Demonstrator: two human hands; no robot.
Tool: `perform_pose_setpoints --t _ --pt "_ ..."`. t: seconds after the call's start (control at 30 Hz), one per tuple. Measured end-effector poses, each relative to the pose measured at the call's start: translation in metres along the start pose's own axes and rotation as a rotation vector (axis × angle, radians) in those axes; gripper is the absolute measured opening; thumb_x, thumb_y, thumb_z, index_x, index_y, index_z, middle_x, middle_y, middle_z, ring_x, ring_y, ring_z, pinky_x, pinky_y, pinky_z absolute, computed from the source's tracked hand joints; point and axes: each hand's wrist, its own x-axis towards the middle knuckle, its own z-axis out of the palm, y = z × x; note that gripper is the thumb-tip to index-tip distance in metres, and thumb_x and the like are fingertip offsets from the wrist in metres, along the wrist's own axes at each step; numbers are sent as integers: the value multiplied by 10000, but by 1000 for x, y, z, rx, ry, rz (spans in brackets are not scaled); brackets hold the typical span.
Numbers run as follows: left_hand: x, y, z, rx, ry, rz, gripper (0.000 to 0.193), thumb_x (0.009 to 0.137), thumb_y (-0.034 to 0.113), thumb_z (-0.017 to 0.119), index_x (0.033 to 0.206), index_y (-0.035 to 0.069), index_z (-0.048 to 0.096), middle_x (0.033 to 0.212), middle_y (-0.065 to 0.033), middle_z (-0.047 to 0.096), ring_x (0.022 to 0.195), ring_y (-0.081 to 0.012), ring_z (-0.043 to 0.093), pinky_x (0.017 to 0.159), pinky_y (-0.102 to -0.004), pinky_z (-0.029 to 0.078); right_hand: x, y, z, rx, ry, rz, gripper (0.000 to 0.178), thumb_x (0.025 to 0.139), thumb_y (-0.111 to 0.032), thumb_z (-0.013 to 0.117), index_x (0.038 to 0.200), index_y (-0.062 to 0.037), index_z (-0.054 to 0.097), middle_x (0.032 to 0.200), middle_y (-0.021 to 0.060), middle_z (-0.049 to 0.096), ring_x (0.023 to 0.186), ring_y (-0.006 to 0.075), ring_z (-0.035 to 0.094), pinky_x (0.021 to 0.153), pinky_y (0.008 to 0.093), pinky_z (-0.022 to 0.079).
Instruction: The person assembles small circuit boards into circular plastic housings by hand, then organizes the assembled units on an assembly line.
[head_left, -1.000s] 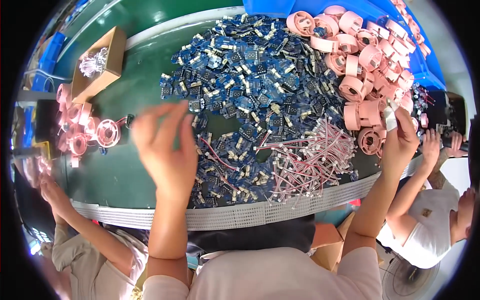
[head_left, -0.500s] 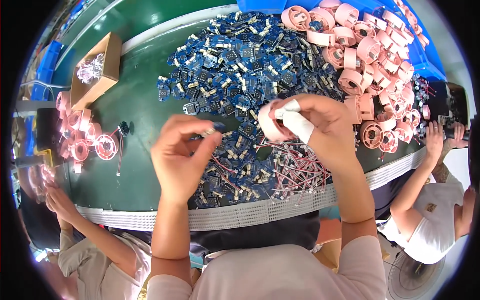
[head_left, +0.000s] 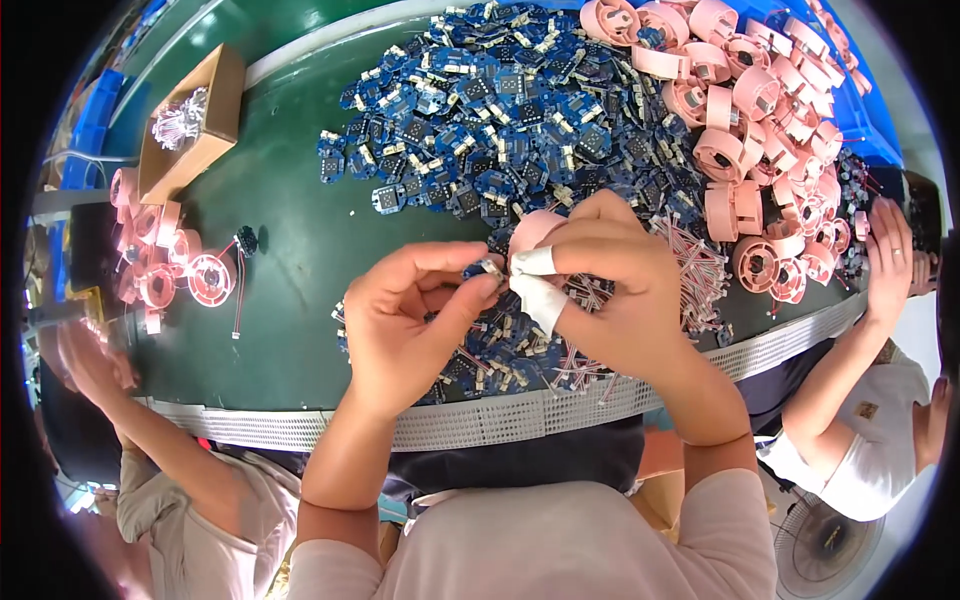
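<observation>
My left hand (head_left: pixel 400 325) pinches a small blue circuit board (head_left: pixel 482 268) with a white connector between thumb and index finger. Close against it, my right hand (head_left: pixel 625 290) has white coverings on the thumb and index finger. A pink ring-shaped plastic housing (head_left: pixel 533 230) sits in that hand, partly hidden behind the fingers. The two covered fingertips meet right beside the board; whether they pinch a small part cannot be made out. Under and beyond the hands spreads a pile of blue circuit boards (head_left: pixel 480 110). Red-and-white wire leads with connectors (head_left: pixel 695 265) lie beside my right hand.
Pink housings (head_left: pixel 735 150) are heaped at the right by a blue bin (head_left: pixel 880 135). More housings (head_left: pixel 185 250) and a cardboard box (head_left: pixel 205 140) of wire leads stand at the left. A white perforated strip (head_left: pixel 470 425) edges the green table. Co-workers' arms reach in on both sides.
My hands have come together: the left moved right with the board, and the right moved left with the pink housing. More of the wire pile shows beside my right hand.
</observation>
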Motion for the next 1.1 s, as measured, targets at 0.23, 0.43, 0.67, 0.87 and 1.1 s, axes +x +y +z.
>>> perform_pose_setpoints --t 0.23,0.43,0.67,0.87,1.1 --pt "3 -1 -2 105 -100 155 221 795 -125 597 991 -38 647 977 -112 589 816 -138 612 717 -223 530 -1 -2 5 -145 19 -100 251 599 37 704 824 -67 668 793 32 635 710 205 515 616 292 427" --pt "3 -1 5 196 -49 203 215 765 -131 626 950 -28 659 920 -104 599 790 -138 607 679 -220 519 -4 -7 9 -313 85 -190 222 590 41 700 787 -47 648 765 54 617 711 228 539 600 310 445" --pt "3 -6 10 580 65 598 225 682 -142 689 864 -12 663 783 -98 611 698 -168 581 566 -241 462 -14 -2 24 -108 182 -89 189 636 63 683 801 -9 626 795 94 647 747 241 581 627 323 467" --pt "3 -2 8 375 39 416 214 717 -155 651 894 -36 657 834 -103 608 772 -164 583 607 -226 479 -8 -4 13 -74 118 -15 162 649 31 722 780 -35 653 805 59 667 752 203 567 608 276 440" --pt "5 -5 4 334 -58 372 222 736 -136 651 922 -16 664 883 -115 615 792 -151 594 639 -210 503 -9 -3 11 -84 135 0 153 587 -17 719 696 -58 621 753 31 641 775 206 584 703 325 398"
